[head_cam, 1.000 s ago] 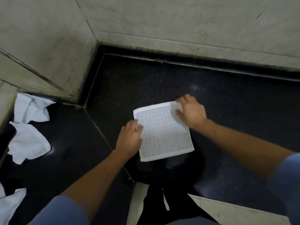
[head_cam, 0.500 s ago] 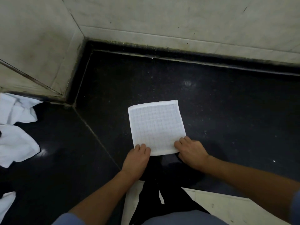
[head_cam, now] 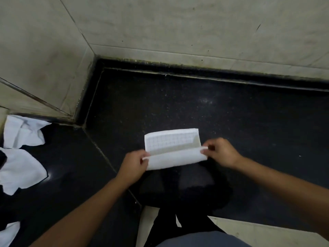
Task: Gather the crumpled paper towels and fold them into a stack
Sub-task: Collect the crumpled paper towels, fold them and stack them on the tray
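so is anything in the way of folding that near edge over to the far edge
Nothing visible. Both hands, left and right, pinch the near corners of the paper towel, and its gridded far half lies bare on the dark floor.

Dim light falls from above onto my black counter (head_cam: 231,122), leaving a faint glare patch ahead and another at left. My shadow pools beneath my arms. Wall lines bow at the edges, and everything looks slightly soft.

I can't find any words, numbers or labels to read here. The paper towel (head_cam: 170,141) I hold only has a grid of small squares pressed into it, no letters. The black counter (head_cam: 231,122) and the pale wall (head_cam: 178,24) have just specks and marks on them, no writing.
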Demonstrator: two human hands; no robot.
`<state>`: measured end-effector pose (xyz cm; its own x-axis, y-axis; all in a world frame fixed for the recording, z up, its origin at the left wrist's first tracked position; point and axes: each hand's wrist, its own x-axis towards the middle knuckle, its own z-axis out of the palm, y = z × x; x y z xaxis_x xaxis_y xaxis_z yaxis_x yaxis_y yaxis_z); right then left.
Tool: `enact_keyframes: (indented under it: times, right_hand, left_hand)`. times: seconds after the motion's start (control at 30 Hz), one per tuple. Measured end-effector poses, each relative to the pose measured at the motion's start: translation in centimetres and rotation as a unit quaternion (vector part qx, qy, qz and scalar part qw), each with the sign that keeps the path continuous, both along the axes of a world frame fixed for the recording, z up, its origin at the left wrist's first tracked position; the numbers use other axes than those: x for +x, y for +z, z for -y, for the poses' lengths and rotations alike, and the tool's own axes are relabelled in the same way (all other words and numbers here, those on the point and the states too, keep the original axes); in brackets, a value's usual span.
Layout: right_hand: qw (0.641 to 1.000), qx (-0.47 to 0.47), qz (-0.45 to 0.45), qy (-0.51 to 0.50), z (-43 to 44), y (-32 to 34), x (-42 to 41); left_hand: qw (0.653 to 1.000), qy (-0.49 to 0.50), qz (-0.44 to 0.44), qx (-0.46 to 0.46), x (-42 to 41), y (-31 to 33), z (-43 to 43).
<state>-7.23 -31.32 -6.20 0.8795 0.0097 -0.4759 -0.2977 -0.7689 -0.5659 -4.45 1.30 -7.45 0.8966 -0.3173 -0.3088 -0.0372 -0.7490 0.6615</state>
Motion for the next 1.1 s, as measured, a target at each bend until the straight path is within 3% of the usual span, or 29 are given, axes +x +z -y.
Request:
enact_keyframes:
  times: [0.27, 0.43, 0.57, 0.7, 0.87, 1.0, 1.1]
  right_hand:
    - [0.991, -0.105, -0.039, -0.069, -1.4, -2.9, 7.5]
    - [0.974, -0.228, -0.014, -0.002, -2.1, -3.2, 8.0]
    - [0.965, -0.229, 0.098, 0.083, -3.3, -2.5, 5.5]
    - [0.962, -0.161, 0.120, 0.183, -6.5, -4.0, 1.3]
    - [0.970, -0.171, 0.151, 0.088, -1.9, -5.9, -2.8]
    - [0.971, -0.200, 0.122, 0.055, -0.6, -4.9, -2.7]
    - [0.979, -0.182, 0.084, -0.021, -2.5, -3.6, 0.1]
  left_hand:
    - [0.991, 0.108, -0.033, 0.074, 8.6, -2.7, 2.9]
    - [0.984, 0.080, -0.024, 0.155, 9.1, -4.0, 3.1]
    - [0.977, -0.002, 0.127, 0.169, 6.5, -2.6, 3.3]
    - [0.970, -0.123, 0.148, 0.150, 1.7, -3.6, 3.3]
    - [0.962, -0.113, 0.176, 0.175, -0.7, -5.6, 0.3]
    - [0.946, -0.134, 0.231, 0.185, -0.1, -5.6, -0.4]
    - [0.934, -0.176, 0.223, 0.218, 0.9, -5.5, -0.5]
